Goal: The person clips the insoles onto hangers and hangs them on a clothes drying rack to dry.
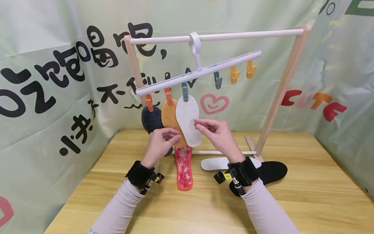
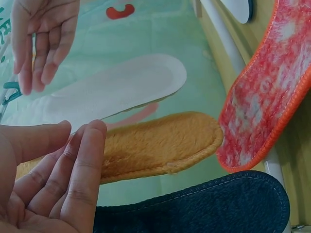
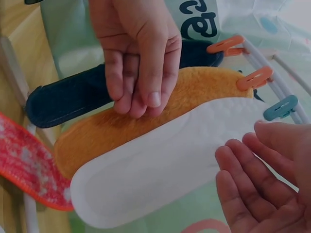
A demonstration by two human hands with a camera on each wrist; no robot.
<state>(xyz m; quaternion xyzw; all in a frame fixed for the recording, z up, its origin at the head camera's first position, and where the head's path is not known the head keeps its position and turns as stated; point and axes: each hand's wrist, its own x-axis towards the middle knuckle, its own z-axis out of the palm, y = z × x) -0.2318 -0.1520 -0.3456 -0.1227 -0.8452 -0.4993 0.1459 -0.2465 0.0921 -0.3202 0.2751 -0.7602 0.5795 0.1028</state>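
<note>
A white insole (image 1: 187, 113) hangs from a blue-grey clip (image 1: 185, 92) on the tilted hanger. Beside it to the left hang a tan-orange fleecy insole (image 1: 168, 113) and a dark navy insole (image 1: 151, 118), each in an orange clip. My right hand (image 1: 216, 133) is at the white insole's right edge, its fingers loosely bent with nothing held between them in the right wrist view. In front of the orange insole is my left hand (image 1: 163, 141), thumb and fingertips close together but holding nothing in the left wrist view (image 2: 53, 179).
A white hanger (image 1: 172, 79) hooks over the rack's top rail (image 1: 248, 34). Spare blue-grey and yellow clips (image 1: 234, 75) hang at its right. On the wooden table lie a red patterned insole (image 1: 184, 169), a white insole (image 1: 213, 164) and a black insole (image 1: 273, 172).
</note>
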